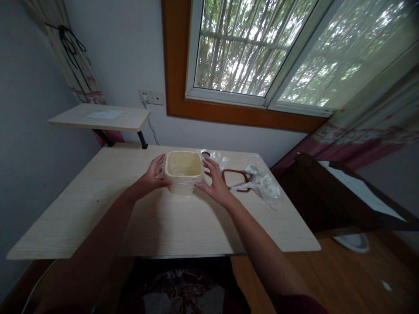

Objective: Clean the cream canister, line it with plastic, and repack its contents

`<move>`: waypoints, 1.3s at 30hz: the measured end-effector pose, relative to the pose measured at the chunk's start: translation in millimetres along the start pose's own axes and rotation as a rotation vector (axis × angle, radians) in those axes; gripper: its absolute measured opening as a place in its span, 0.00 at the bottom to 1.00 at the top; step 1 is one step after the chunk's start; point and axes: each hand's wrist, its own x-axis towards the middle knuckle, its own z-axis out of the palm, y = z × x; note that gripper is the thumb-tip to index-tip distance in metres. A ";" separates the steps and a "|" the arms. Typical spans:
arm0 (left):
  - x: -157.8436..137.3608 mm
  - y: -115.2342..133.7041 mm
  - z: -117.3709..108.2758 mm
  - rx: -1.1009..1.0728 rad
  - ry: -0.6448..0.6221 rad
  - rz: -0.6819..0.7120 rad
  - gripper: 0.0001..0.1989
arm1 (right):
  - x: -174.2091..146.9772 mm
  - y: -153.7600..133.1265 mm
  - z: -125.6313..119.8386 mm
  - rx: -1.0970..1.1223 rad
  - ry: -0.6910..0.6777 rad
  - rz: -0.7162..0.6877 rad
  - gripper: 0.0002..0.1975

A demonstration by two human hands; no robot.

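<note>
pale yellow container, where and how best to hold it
Likely by the two opposite side walls of the container, left hand and right hand each coming from its own side: it is upright and squarish, so those walls face the palms.

no words or numbers that I can read, only faint marks on the white paper [104,114], too small for me to make out, on the raised shelf [70,115] at the far left of my desk [186,226]

L hand [153,173], R hand [216,179] bare; R sleeve [304,304] dk maroon; clothing [186,290] blk w/ pale swirly print [178,278], gry patches [157,303]
</note>
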 end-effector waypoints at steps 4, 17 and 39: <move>-2.1 1.8 2.9 0.019 0.013 -0.004 0.53 | -5.0 11.5 9.3 0.264 -0.093 0.181 0.54; 0.2 20.2 6.0 0.139 0.068 -0.037 0.34 | -5.4 13.2 9.0 0.300 0.094 0.258 0.28; 52.0 84.8 34.0 1.282 -0.468 0.415 0.21 | 30.8 -19.9 -7.0 -0.280 0.028 -0.317 0.12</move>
